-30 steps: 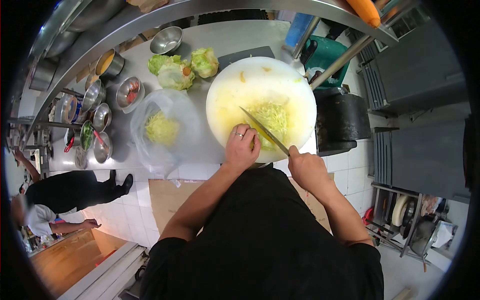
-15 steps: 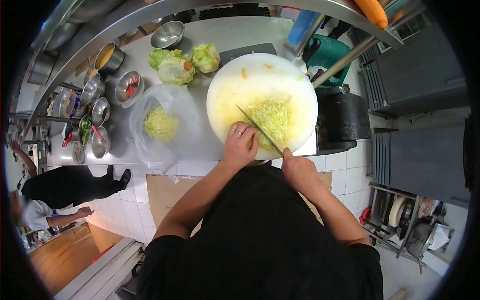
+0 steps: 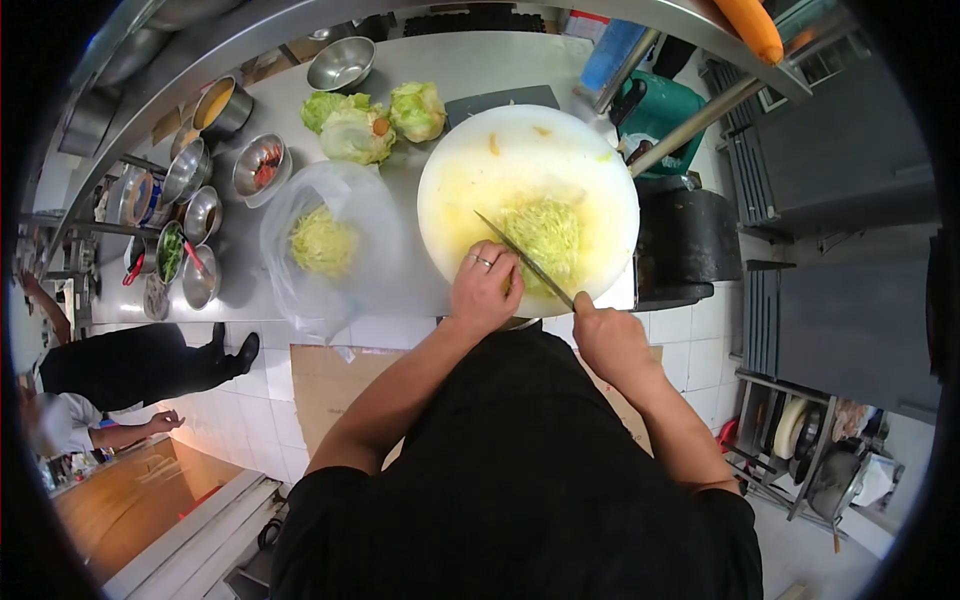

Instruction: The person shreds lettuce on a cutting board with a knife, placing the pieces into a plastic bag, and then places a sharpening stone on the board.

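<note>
A round white cutting board point(image 3: 450, 170) lies at the table's front edge, carrying a pile of finely shredded lettuce point(image 3: 545, 235). My right hand point(image 3: 610, 340) is closed around the handle of a knife point(image 3: 530, 263), whose blade slants up and left across the near side of the pile. Left of the blade, my left hand point(image 3: 486, 285), with a ring on one finger, presses down with curled fingers on a bunch of lettuce, mostly hidden beneath it. More shreds sit in a clear plastic bag point(image 3: 375, 215) left of the board.
Lettuce heads point(image 3: 360, 140) rest behind the bag, near a steel bowl point(image 3: 341, 65). Several bowls and pots point(image 3: 186, 172) line the left side. A metal shelf rail point(image 3: 480, 18) crosses overhead. A green bin point(image 3: 675, 115) stands right; another person point(image 3: 120, 370) is at far left.
The view has shifted slightly, moving board and bag a little. Both hands stay at the near side of the pile, the knife still between them.
</note>
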Motion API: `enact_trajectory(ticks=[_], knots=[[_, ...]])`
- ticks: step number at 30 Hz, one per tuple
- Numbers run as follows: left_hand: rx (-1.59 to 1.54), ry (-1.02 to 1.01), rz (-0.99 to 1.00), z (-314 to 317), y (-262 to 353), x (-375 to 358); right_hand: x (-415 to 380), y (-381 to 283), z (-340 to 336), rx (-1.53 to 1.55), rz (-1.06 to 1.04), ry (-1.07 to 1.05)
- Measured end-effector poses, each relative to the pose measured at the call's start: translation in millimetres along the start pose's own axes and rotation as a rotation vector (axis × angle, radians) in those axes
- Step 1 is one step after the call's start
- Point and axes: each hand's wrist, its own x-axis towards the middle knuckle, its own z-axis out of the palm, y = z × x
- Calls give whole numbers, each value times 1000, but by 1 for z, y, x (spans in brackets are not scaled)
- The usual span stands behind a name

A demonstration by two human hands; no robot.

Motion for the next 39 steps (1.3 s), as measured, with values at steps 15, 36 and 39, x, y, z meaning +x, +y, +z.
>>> enact_trajectory(ticks=[15, 36, 39], knots=[[20, -2, -28, 1, 0, -5, -20, -14, -28, 97, 21, 2], [48, -59, 15, -9, -9, -3, -12, -18, -15, 98, 33, 16], [61, -71, 2, -11, -7, -2, -29, -31, -29, 50, 61, -22]])
